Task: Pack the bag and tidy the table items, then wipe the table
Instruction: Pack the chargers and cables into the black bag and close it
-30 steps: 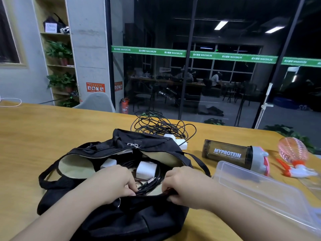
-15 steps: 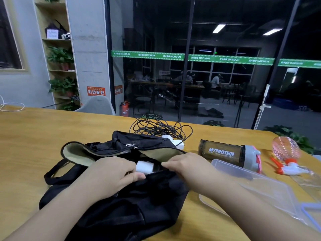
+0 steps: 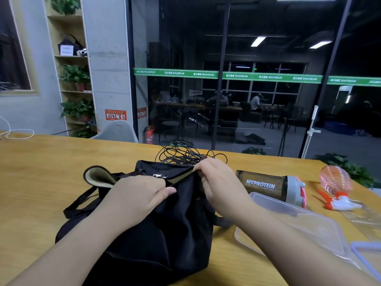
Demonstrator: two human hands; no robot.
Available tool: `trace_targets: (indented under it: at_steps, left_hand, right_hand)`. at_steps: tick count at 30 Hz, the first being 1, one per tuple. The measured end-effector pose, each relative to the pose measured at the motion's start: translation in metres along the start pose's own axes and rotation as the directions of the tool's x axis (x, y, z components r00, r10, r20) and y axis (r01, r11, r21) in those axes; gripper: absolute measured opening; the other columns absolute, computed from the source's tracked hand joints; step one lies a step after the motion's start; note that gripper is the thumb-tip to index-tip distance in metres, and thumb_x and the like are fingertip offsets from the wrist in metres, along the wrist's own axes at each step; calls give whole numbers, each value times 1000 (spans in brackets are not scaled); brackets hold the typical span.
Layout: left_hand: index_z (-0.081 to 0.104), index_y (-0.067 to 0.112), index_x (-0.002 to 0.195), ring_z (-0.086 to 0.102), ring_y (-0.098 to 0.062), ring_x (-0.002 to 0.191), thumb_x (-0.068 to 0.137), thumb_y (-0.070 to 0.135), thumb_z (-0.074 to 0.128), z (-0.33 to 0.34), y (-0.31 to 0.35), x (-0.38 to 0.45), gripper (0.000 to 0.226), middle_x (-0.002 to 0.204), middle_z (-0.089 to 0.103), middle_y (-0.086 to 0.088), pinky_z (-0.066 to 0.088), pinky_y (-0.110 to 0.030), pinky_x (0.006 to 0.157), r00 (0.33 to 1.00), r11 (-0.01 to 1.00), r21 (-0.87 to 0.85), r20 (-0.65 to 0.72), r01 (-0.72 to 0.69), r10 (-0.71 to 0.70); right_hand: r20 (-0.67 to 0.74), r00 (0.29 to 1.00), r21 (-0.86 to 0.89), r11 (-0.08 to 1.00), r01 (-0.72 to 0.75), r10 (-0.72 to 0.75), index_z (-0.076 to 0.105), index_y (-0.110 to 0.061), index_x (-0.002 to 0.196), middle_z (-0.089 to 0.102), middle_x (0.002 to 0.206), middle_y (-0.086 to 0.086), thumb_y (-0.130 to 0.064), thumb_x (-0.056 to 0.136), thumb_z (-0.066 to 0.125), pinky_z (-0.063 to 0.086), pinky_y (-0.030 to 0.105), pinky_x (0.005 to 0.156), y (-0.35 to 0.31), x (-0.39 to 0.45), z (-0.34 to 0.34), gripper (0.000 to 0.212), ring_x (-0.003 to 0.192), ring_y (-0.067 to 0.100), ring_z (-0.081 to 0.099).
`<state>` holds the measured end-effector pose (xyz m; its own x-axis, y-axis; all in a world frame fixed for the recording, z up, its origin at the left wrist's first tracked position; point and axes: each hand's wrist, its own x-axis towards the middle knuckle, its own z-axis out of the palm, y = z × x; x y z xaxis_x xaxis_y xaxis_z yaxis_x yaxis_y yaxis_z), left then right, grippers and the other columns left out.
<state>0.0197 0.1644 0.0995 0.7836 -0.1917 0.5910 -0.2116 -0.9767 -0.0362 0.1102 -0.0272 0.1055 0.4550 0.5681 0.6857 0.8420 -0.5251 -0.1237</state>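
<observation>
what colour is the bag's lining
Tan/khaki, against the black bag; the lining shows at the folded-back left corner in the head view.

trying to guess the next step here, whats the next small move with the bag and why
Probably pull the zip further left: the right hand pinches the bag by its right end, the left hand grips the edge, and the left flap gapes, lining showing.

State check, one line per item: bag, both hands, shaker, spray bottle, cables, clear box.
bag: on table, mouth partly closed, left end gaping
left hand: gripping the bag's near edge
right hand: pinching the bag's zip edge
shaker: on its side, lid on
spray bottle: lying down
cables: loose tangle behind bag
clear box: open, nothing visible inside
</observation>
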Motion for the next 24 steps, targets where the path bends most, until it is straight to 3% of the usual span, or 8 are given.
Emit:
trace_targets:
  at_steps: [2,4,7,9,16,20,22,24]
  left_hand:
    - [27,25,61,40,-8,67,70,68,-4,7,-1,-3,54,62,40,10,35,-26,58,996,998,34,65,51,-53]
    - [35,25,66,46,-8,71,70,71,-3,11,-2,-1,60,68,46,10,39,-27,65,991,997,4,108,77,-77]
    - [51,29,84,51,-10,81,78,70,6,19,-3,8,61,80,51,13,42,-33,77,992,992,-85,89,97,-89]
    - [52,29,100,51,-12,90,80,63,11,25,-1,17,57,92,51,15,42,-36,82,990,985,-97,50,140,-135]
    - [37,26,131,35,-16,123,98,37,32,53,4,51,36,131,39,8,32,-35,97,965,969,-27,94,247,-244]
    - [26,28,138,19,-15,135,96,40,36,84,-4,53,45,143,26,8,22,-37,107,931,951,8,204,308,-303]
    - [21,30,141,8,-14,140,95,42,36,99,-6,47,51,148,18,8,12,-40,113,917,944,-3,240,330,-319]
    - [23,30,142,7,-15,142,93,39,38,117,-6,38,52,150,16,6,10,-44,113,916,946,15,245,325,-318]
  right_hand:
    - [92,991,24,995,-101,99,58,-14,112,53,121,2,-21,94,47,36,31,101,6,-3,5,22,118,20,44]
    - [145,968,24,977,-210,204,48,-17,127,40,135,-2,-31,95,49,28,26,108,9,-4,6,34,129,15,33]
    - [272,904,91,927,-365,329,34,-19,138,37,140,-3,-38,95,47,32,27,104,6,0,8,48,129,16,37]
    - [408,843,89,904,-418,350,37,-20,134,44,136,0,-38,97,44,40,34,99,5,4,11,42,123,22,46]
    - [789,548,-232,960,-153,278,53,-10,123,59,121,13,-11,94,36,47,40,91,8,9,29,33,109,32,55]
    - [867,387,-296,950,-103,313,60,-5,112,58,93,13,-2,88,36,40,30,56,13,12,30,34,81,29,53]
    - [872,369,-302,947,-111,322,63,-3,107,56,87,12,1,86,37,34,29,49,17,15,28,33,71,27,47]
    - [855,426,-253,955,-152,295,67,-6,98,61,89,10,0,86,39,42,30,56,20,23,24,32,75,28,52]
